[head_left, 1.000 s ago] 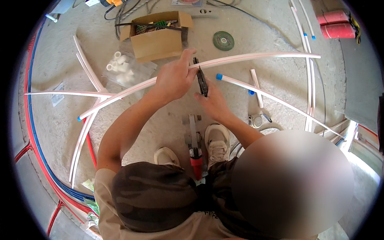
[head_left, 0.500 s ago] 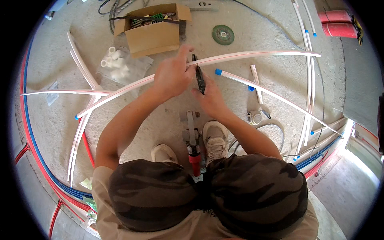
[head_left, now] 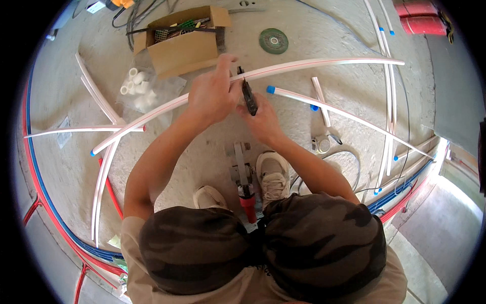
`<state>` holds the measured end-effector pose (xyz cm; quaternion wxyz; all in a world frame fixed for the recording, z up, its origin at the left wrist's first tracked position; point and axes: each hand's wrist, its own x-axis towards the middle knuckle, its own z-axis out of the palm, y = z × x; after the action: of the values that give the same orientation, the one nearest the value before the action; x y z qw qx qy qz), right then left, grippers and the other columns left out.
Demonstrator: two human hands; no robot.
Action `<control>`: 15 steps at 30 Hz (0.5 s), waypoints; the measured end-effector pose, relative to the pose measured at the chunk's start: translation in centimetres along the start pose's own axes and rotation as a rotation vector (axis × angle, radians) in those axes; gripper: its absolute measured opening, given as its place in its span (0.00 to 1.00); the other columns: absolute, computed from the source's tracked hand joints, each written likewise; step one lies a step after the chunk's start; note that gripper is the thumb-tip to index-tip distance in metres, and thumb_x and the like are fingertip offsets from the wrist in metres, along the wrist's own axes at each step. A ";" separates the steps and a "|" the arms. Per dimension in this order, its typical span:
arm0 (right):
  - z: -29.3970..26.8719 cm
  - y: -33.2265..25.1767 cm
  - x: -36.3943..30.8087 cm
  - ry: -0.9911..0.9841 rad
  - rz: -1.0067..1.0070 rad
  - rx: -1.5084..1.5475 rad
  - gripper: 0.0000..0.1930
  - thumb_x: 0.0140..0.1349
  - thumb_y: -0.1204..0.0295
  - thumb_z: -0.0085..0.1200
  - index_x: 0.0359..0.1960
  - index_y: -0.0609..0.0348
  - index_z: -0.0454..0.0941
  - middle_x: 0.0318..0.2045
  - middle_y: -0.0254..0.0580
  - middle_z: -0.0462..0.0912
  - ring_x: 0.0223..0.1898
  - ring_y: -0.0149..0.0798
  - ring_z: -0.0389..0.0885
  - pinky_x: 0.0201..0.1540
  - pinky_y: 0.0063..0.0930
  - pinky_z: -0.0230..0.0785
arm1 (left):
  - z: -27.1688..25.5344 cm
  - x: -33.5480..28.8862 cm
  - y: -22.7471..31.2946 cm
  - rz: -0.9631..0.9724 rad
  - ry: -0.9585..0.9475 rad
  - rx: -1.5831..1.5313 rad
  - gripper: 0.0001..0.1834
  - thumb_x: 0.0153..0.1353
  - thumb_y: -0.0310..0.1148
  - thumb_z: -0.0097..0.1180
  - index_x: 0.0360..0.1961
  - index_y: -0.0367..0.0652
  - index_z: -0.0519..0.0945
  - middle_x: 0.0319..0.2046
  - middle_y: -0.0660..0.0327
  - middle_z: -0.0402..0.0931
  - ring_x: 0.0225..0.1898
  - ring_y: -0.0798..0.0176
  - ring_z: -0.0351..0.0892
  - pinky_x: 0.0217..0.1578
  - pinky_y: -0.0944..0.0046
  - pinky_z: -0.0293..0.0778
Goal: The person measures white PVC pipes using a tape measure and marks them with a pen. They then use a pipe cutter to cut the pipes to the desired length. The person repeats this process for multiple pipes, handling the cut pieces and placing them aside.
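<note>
A white, red-striped pipe [head_left: 304, 64] is slanting across the middle of the floor [head_left: 195, 162], its blue-tipped end pointing toward the floor's left edge and its other end reaching toward the right edge. The left hand [head_left: 210, 99] is grasping the pipe, fingers curling around it (one finger is sticking out past it, toward the box). Just beside, the right hand [head_left: 261, 120] is clasping a dark cutter [head_left: 248, 96], whose head is straddling the pipe; how far its jaws are closing, one cannot tell. Nearer the person, a grey-and-red tool [head_left: 243, 177] is lying between two pale shoes [head_left: 273, 177]. Right of the hands, a blue-capped pipe [head_left: 344, 112] is crossing a short pipe piece [head_left: 319, 91], with a tape measure [head_left: 321, 145] resting near. Beyond the hands, a green disc [head_left: 274, 41] is lying flat, an open cardboard box [head_left: 185, 53] is standing left of it, and white fittings [head_left: 146, 99] are sitting in a clear bag. Along the floor's left edge, blue and red lines [head_left: 33, 157] are curving.
</note>
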<state>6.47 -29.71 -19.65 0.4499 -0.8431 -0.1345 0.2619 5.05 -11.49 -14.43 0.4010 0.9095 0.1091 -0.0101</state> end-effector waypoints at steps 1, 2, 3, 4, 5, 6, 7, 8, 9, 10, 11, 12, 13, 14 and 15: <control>-0.1 0.0 0.0 0.017 -0.019 0.029 0.20 0.65 0.60 0.63 0.46 0.67 0.78 0.44 0.62 0.81 0.51 0.64 0.78 0.55 0.51 0.69 | 0.0 0.0 0.2 0.020 0.002 0.005 0.26 0.66 0.33 0.59 0.63 0.46 0.68 0.34 0.48 0.85 0.40 0.35 0.84 0.42 0.41 0.76; -0.1 0.0 0.0 0.028 -0.029 0.055 0.20 0.65 0.60 0.64 0.45 0.67 0.79 0.43 0.62 0.81 0.49 0.64 0.79 0.53 0.51 0.70 | -0.1 0.1 0.3 0.024 0.007 0.016 0.26 0.66 0.33 0.58 0.63 0.46 0.68 0.34 0.48 0.85 0.40 0.36 0.84 0.42 0.41 0.76; -0.2 0.1 0.1 0.024 -0.008 0.062 0.20 0.64 0.59 0.64 0.43 0.67 0.78 0.42 0.62 0.81 0.47 0.63 0.79 0.52 0.51 0.70 | -0.1 0.1 0.5 0.031 0.012 0.026 0.26 0.66 0.33 0.58 0.63 0.46 0.68 0.34 0.48 0.85 0.40 0.36 0.84 0.42 0.42 0.76; -0.3 0.2 0.1 0.015 0.023 0.068 0.21 0.64 0.58 0.65 0.41 0.67 0.78 0.41 0.62 0.81 0.46 0.63 0.79 0.50 0.51 0.70 | -0.1 0.2 0.7 0.039 0.016 0.036 0.26 0.66 0.32 0.58 0.64 0.46 0.67 0.34 0.48 0.85 0.40 0.36 0.84 0.42 0.42 0.76; -0.3 0.4 0.2 0.018 0.028 0.087 0.21 0.63 0.57 0.66 0.39 0.67 0.78 0.39 0.62 0.81 0.44 0.62 0.80 0.48 0.51 0.70 | 0.0 0.3 0.8 0.044 0.024 0.020 0.26 0.65 0.32 0.58 0.64 0.46 0.67 0.34 0.48 0.85 0.40 0.36 0.84 0.42 0.42 0.76; -0.4 0.6 0.2 0.015 0.051 0.076 0.21 0.63 0.57 0.66 0.39 0.67 0.77 0.38 0.62 0.80 0.42 0.62 0.79 0.47 0.51 0.70 | 0.0 0.3 1.0 0.049 0.031 0.003 0.26 0.65 0.32 0.58 0.64 0.46 0.67 0.34 0.48 0.84 0.40 0.37 0.84 0.42 0.42 0.76; -0.3 0.8 0.2 0.023 0.049 0.079 0.22 0.63 0.56 0.66 0.38 0.67 0.77 0.37 0.61 0.80 0.41 0.62 0.79 0.45 0.51 0.70 | 0.0 0.4 1.1 0.056 0.039 -0.020 0.26 0.65 0.32 0.58 0.64 0.46 0.67 0.34 0.47 0.84 0.40 0.37 0.84 0.42 0.42 0.76; -0.2 1.0 0.2 0.024 0.041 0.091 0.23 0.63 0.55 0.66 0.37 0.67 0.76 0.36 0.61 0.80 0.39 0.61 0.79 0.44 0.51 0.69 | 0.1 0.4 1.1 0.052 0.034 -0.013 0.26 0.65 0.32 0.58 0.64 0.46 0.67 0.34 0.47 0.84 0.40 0.37 0.84 0.42 0.42 0.76; -0.2 1.1 0.2 0.034 0.040 0.065 0.23 0.63 0.55 0.66 0.37 0.67 0.77 0.35 0.61 0.80 0.39 0.62 0.80 0.44 0.51 0.70 | 0.1 0.4 1.2 0.050 0.029 -0.011 0.27 0.65 0.32 0.58 0.64 0.46 0.67 0.34 0.47 0.84 0.40 0.37 0.84 0.42 0.43 0.76; -0.1 1.3 0.1 0.038 0.032 0.049 0.23 0.63 0.54 0.66 0.37 0.66 0.77 0.35 0.61 0.81 0.39 0.62 0.80 0.44 0.51 0.70 | 0.2 0.4 1.2 0.046 0.027 -0.012 0.27 0.65 0.32 0.58 0.64 0.46 0.67 0.35 0.47 0.84 0.39 0.37 0.85 0.42 0.43 0.76; 0.0 1.4 0.1 0.041 0.025 0.034 0.23 0.63 0.54 0.66 0.37 0.66 0.78 0.35 0.61 0.81 0.39 0.63 0.80 0.44 0.51 0.70 | 0.2 0.3 1.2 0.048 0.027 -0.010 0.27 0.65 0.32 0.57 0.64 0.46 0.67 0.34 0.47 0.84 0.39 0.37 0.84 0.42 0.43 0.76; 0.1 1.4 0.0 0.046 0.035 0.033 0.23 0.63 0.53 0.65 0.37 0.66 0.78 0.35 0.62 0.81 0.40 0.63 0.80 0.44 0.51 0.70 | 0.3 0.3 1.1 0.050 0.025 -0.011 0.26 0.66 0.32 0.57 0.64 0.45 0.67 0.34 0.47 0.84 0.39 0.37 0.84 0.42 0.43 0.76; 0.0 1.3 -0.1 0.053 0.042 0.033 0.23 0.63 0.53 0.65 0.37 0.66 0.78 0.35 0.62 0.82 0.40 0.64 0.80 0.44 0.52 0.70 | 0.3 0.2 1.1 0.061 0.035 -0.014 0.26 0.66 0.31 0.57 0.64 0.45 0.67 0.34 0.47 0.84 0.39 0.37 0.84 0.42 0.42 0.76; -0.1 1.2 -0.1 0.063 0.051 0.033 0.24 0.63 0.52 0.65 0.36 0.66 0.79 0.35 0.62 0.82 0.40 0.64 0.81 0.43 0.52 0.70 | 0.4 0.2 1.0 0.043 0.026 0.000 0.26 0.66 0.31 0.57 0.64 0.45 0.67 0.34 0.47 0.84 0.39 0.37 0.84 0.42 0.43 0.76; -0.2 1.1 -0.2 0.056 0.072 0.017 0.24 0.63 0.51 0.65 0.35 0.66 0.79 0.33 0.63 0.82 0.39 0.64 0.81 0.43 0.52 0.70 | 0.5 0.1 1.0 0.035 0.026 0.009 0.26 0.66 0.32 0.57 0.64 0.44 0.67 0.33 0.48 0.84 0.39 0.37 0.84 0.42 0.43 0.76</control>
<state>6.45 -30.58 -20.40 0.4510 -0.8505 -0.0893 0.2553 5.40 -12.51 -14.09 0.3955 0.9131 0.0983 0.0085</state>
